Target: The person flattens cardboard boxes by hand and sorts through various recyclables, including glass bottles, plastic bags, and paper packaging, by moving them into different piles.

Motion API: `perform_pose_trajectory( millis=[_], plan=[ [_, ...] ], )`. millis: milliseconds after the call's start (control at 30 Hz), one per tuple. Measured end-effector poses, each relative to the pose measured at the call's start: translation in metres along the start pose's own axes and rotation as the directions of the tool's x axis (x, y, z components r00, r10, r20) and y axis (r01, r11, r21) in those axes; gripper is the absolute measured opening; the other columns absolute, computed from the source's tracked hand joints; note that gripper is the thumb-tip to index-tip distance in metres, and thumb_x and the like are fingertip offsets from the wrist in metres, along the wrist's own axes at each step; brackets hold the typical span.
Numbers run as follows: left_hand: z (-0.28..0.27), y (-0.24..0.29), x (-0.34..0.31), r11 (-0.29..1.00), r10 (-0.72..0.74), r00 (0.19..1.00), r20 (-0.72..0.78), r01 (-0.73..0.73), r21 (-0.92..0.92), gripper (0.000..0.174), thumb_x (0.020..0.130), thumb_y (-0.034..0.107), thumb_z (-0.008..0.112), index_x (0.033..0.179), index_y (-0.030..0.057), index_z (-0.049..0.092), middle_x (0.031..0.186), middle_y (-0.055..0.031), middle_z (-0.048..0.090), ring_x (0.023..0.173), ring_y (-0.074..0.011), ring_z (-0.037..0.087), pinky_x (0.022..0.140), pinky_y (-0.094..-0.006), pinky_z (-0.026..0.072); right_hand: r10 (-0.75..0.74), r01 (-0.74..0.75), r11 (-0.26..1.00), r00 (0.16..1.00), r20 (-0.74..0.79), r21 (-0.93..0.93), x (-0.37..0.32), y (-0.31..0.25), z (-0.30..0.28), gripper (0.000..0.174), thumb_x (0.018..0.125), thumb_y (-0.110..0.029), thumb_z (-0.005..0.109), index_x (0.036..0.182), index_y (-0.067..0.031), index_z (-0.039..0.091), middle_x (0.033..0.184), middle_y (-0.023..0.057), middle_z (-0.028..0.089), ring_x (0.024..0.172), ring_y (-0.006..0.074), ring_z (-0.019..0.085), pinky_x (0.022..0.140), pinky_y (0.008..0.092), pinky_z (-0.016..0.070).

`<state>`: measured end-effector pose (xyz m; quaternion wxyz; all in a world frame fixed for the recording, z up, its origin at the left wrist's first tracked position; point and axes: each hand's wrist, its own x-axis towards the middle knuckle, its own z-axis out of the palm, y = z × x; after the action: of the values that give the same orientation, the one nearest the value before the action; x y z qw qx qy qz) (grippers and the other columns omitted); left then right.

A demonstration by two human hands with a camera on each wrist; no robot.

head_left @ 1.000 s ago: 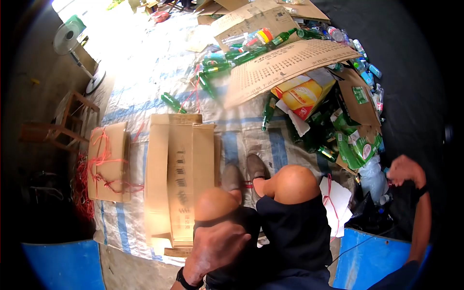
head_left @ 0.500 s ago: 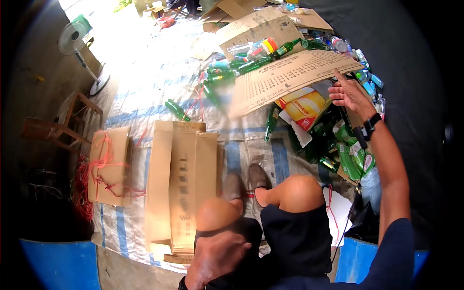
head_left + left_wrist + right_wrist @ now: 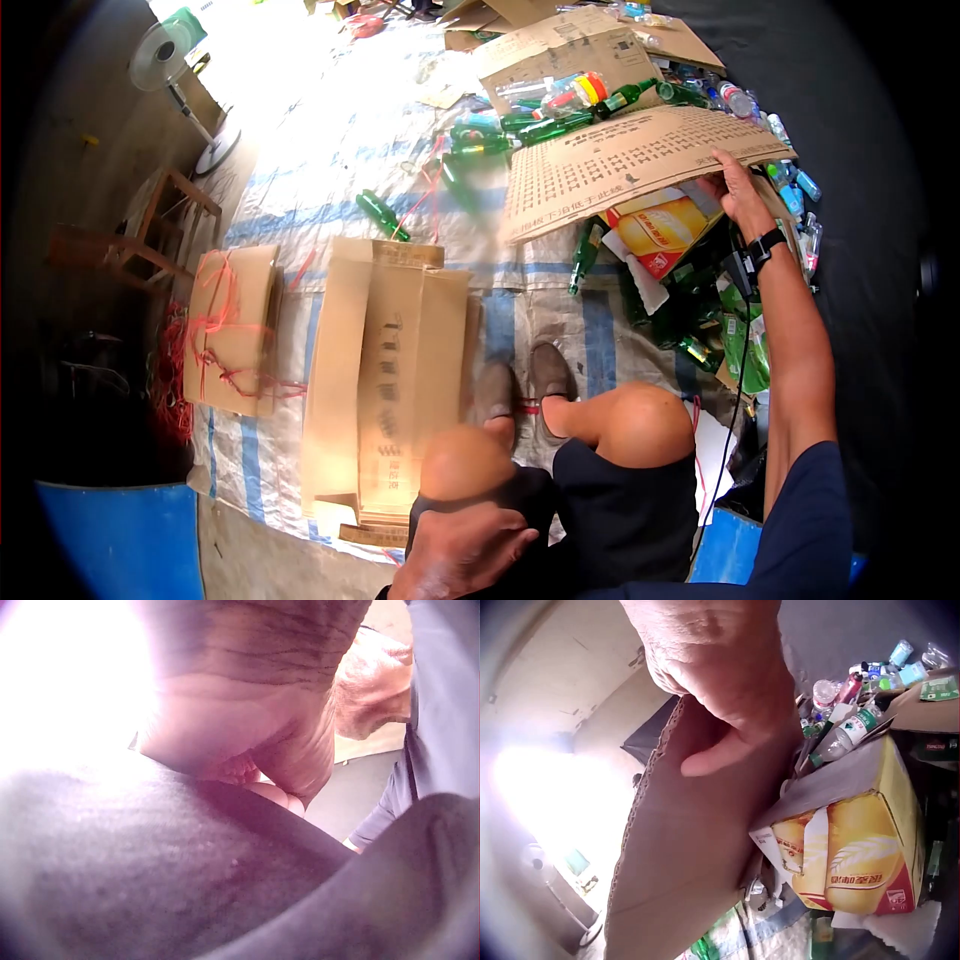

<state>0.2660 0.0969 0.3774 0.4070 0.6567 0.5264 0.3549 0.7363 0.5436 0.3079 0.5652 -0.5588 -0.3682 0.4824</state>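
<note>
My right hand [image 3: 738, 192] grips the near right edge of a large printed cardboard sheet [image 3: 625, 170]. In the right wrist view the thumb lies along one face of the sheet, close to its corrugated edge. The sheet is tilted over a pile of bottles and boxes. Just below it sits a yellow and red beer carton [image 3: 655, 230]. My left hand [image 3: 465, 548] rests on the left thigh, fingers loosely curled and holding nothing. In the left wrist view its palm side presses on the dark cloth [image 3: 150, 855].
Flattened cardboard [image 3: 390, 380] lies before my left knee, with a string-tied cardboard bundle [image 3: 232, 330] left of it. Green bottles [image 3: 382, 215] and plastic bottles [image 3: 808, 185] lie around the pile. A fan [image 3: 160, 55] and wooden chair [image 3: 150, 230] stand at the left.
My right hand has moved from the far right, over the pile, to the cardboard sheet and now grips its edge. The left hand has stayed on the thigh.
</note>
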Motion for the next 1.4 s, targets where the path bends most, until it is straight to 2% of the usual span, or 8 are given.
perform_pose_trajectory(
  millis=[467,700,833,1000,1100,1133,1233,1400],
  plan=[
    [0.005,0.003,0.006,0.999,0.035,0.999,0.029,-0.036,0.038,0.017,0.080,0.008,0.082,0.086,0.0052,0.066,0.072,-0.0100,0.062,0.056,-0.0244,0.062,0.050,-0.0327,0.0470,-0.254,0.278,0.945,0.955,0.150,-0.170,-0.033,-0.029,0.073,0.036,0.094,-0.024,0.063,0.121,-0.0012,0.061,0.110,0.0093,0.069,0.094,0.0198,0.070,0.072,0.0346,0.0640],
    [0.009,0.004,0.008,0.998,0.020,0.999,0.029,-0.022,0.058,0.018,0.079,0.009,0.083,0.085,0.0059,0.067,0.068,-0.0083,0.060,0.053,-0.0220,0.060,0.049,-0.0317,0.0457,-0.254,0.329,0.892,0.932,0.259,-0.309,-0.036,-0.035,0.106,0.040,0.097,-0.027,0.060,0.121,0.0045,0.060,0.112,0.0125,0.068,0.096,0.0204,0.070,0.074,0.0320,0.0634],
    [0.012,0.003,0.009,0.994,0.035,0.998,0.046,-0.039,0.098,0.018,0.078,0.010,0.084,0.085,0.0065,0.067,0.067,-0.0074,0.059,0.052,-0.0207,0.059,0.048,-0.0313,0.0453,-0.308,0.393,0.888,0.894,0.325,-0.239,-0.037,-0.036,0.127,0.044,0.097,-0.028,0.059,0.123,0.0083,0.059,0.112,0.0163,0.068,0.093,0.0236,0.071,0.075,0.0314,0.0625],
    [0.013,0.005,0.010,0.994,0.007,0.998,0.070,-0.015,0.108,0.019,0.078,0.011,0.085,0.085,0.0066,0.068,0.066,-0.0070,0.059,0.052,-0.0209,0.059,0.048,-0.0314,0.0452,-0.252,0.296,0.939,0.939,0.236,-0.174,-0.031,-0.056,0.149,0.050,0.097,-0.027,0.061,0.127,0.0115,0.054,0.119,0.0220,0.065,0.102,0.0291,0.071,0.082,0.0352,0.0631],
    [0.012,0.007,0.013,0.994,-0.009,0.997,0.070,0.001,0.108,0.019,0.077,0.011,0.085,0.084,0.0068,0.068,0.067,-0.0069,0.059,0.052,-0.0208,0.059,0.048,-0.0315,0.0451,-0.269,0.303,0.941,0.940,0.212,-0.149,-0.019,-0.067,0.157,0.048,0.096,-0.028,0.058,0.123,0.0120,0.056,0.114,0.0251,0.067,0.098,0.0308,0.072,0.082,0.0376,0.0637],
    [0.011,0.007,0.014,0.993,-0.009,0.998,0.069,0.001,0.114,0.020,0.077,0.011,0.085,0.085,0.0069,0.068,0.067,-0.0068,0.059,0.052,-0.0207,0.059,0.048,-0.0316,0.0450,-0.247,0.293,0.945,0.931,0.270,-0.143,-0.011,-0.072,0.155,0.051,0.097,-0.030,0.064,0.128,0.0082,0.054,0.120,0.0236,0.065,0.103,0.0302,0.071,0.086,0.0366,0.0627],
    [0.010,0.005,0.013,0.993,-0.016,0.998,0.067,0.008,0.117,0.021,0.076,0.010,0.086,0.085,0.0068,0.068,0.067,-0.0068,0.059,0.052,-0.0204,0.059,0.048,-0.0314,0.0449,-0.162,0.185,0.980,0.957,0.243,-0.075,0.009,-0.076,0.159,0.054,0.100,-0.043,0.057,0.130,0.0018,0.055,0.114,0.0216,0.069,0.092,0.0315,0.073,0.075,0.0391,0.0638],
    [0.009,0.004,0.015,0.995,-0.027,0.996,0.079,0.019,0.103,0.022,0.076,0.009,0.086,0.086,0.0061,0.067,0.068,-0.0070,0.059,0.053,-0.0199,0.059,0.048,-0.0310,0.0448,-0.184,0.201,0.975,0.969,0.165,-0.091,0.004,-0.086,0.162,0.044,0.102,-0.035,0.053,0.126,0.0010,0.057,0.111,0.0207,0.070,0.090,0.0306,0.073,0.077,0.0393,0.0640]
  ],
)
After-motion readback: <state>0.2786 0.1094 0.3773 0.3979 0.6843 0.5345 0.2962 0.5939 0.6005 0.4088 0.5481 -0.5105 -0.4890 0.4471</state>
